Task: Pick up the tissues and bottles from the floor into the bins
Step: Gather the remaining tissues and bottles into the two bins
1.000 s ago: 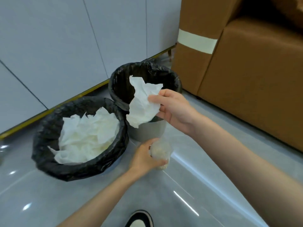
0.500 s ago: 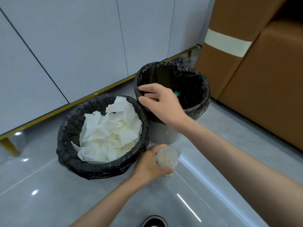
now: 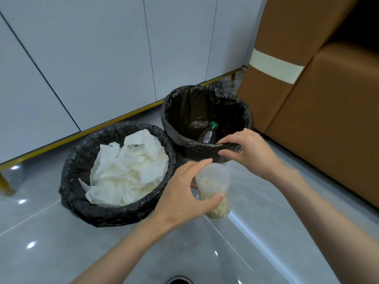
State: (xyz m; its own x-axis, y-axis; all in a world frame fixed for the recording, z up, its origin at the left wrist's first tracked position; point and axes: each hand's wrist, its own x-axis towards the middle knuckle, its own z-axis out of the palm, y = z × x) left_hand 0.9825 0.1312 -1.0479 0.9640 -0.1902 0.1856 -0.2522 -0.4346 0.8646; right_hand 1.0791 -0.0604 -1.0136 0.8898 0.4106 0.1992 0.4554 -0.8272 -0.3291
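Note:
Two bins lined with black bags stand by the wall. The left bin [image 3: 82, 203] is full of crumpled white tissues [image 3: 131, 171]. Inside the right bin [image 3: 174, 111] lies a clear bottle with a green cap [image 3: 209, 134]. My left hand [image 3: 182, 193] grips a translucent plastic bottle [image 3: 213, 185] holding pale grains, just in front of the right bin. My right hand [image 3: 248, 152] hovers with relaxed fingers at the near rim of the right bin, just above the held bottle, and holds nothing.
A brown sofa [image 3: 328, 119] with a pale tape strip stands close on the right of the bins. A grey panelled wall with a gold skirting strip [image 3: 123, 117] runs behind them. The floor is glossy grey tile. A shoe tip [image 3: 179, 280] shows at the bottom edge.
My right hand let the tissue go into the left bin, then moved over to the right bin's near rim. My left hand has lifted the grain bottle higher.

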